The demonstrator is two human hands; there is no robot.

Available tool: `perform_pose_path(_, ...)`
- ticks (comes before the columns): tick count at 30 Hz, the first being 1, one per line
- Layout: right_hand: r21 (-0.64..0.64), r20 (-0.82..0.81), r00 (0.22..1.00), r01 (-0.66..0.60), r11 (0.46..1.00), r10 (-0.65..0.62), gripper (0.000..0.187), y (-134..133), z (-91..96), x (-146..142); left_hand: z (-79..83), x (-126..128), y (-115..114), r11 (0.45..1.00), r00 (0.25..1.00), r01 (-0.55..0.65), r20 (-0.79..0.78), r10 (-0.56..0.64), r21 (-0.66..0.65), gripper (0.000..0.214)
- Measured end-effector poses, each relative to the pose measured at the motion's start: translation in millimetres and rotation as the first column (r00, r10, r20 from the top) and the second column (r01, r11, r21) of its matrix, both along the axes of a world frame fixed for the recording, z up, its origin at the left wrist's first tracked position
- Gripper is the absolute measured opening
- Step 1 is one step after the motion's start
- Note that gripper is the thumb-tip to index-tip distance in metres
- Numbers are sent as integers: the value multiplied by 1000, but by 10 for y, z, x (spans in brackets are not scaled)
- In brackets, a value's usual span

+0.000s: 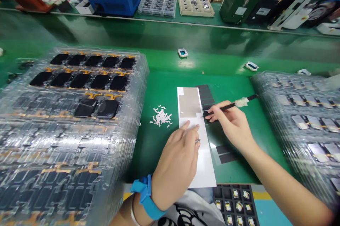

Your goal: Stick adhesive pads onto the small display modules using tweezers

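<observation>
My left hand (177, 155), with a blue wrist strap (148, 196) and a ring, lies on a long white sheet (203, 169), its fingers stretched forward. The sheet's upper part carries a grey-beige area (189, 102), with white patches at two corners. In my right hand (233, 123) is a slim black pair of tweezers (227, 106), wrapped in whitish tape near the rear and held like a pen. Its tip is at the sheet's right edge; whether it grips anything is too small to tell. Left of the sheet lies a pile of small white pieces (161, 117).
Stacked clear trays (106, 126) with black screens stand left; more stacked trays (300, 109) stand right. Dark strips on clear film (225, 155) lie beside the sheet. A black compartment tray (225, 195) sits below the table edge. A shelf (170, 20) with boxes runs across the back.
</observation>
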State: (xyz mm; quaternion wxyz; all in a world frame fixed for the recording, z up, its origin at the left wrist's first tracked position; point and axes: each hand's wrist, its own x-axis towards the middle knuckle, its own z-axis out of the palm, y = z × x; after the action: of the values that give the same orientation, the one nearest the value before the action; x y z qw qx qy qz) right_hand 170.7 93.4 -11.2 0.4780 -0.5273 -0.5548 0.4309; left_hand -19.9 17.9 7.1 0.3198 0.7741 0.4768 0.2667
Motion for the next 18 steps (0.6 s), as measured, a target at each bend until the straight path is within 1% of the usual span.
perform_pose_path(3, -19, -86, 996, 8, 1000, -10, 39, 61, -85, -33, 24, 56, 40, 998, 993, 42, -114, -38, 38, 14)
perform_pose_path(6, -23, -102, 995, 4, 1000, -7, 37, 74, -117, -72, 11, 84, 66, 996, 984, 68, -168, -57, 62, 14)
perform_pose_path(12, -49, -112, 993, -35, 998, 29, 33, 54, -140, -85, -48, 89, 109, 994, 975, 111, -197, -105, 20, 18)
perform_pose_path(18, -119, -144, 989, -34, 992, 17, 34, 62, -128, -53, -24, 85, 122, 994, 976, 112, -189, -112, -11, 18)
